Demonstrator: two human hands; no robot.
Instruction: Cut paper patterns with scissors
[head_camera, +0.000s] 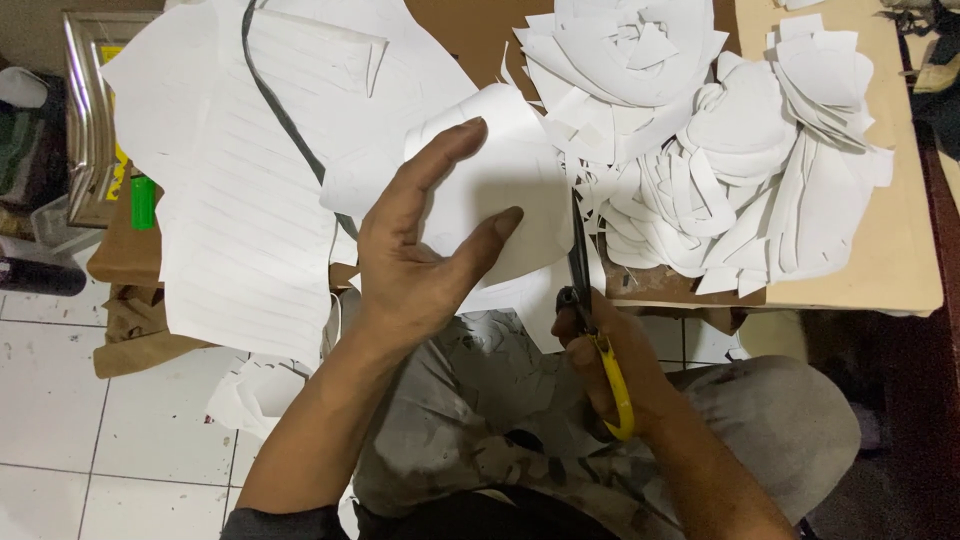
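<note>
From my seat, starting at the far left, I see a shiny framed object leaning by the wall, with a small green thing beside it and white floor tiles below. Next comes a large lined white sheet draped over brown cardboard, a dark cord running down across it.

My left hand lies spread, fingers apart, pressing flat on the white piece of paper being cut; thumb and forefinger fan out over its top and lower edge, and nothing is gripped. That piece sits in the middle of the view, just ahead of both hands, curling up slightly at its top.

My right hand is clamped around the yellow handles of the scissors. Their dark blades point straight away from me, long axis running near to far, along the right edge of the paper. I cannot tell whether the blades are parted or together. So the paper lies to the left of the blades and under the left hand, which is the nearer of the two to it.

Further right, a heap of cut white shapes covers the tan surface; my knees, in stained grey trousers, are below
</note>
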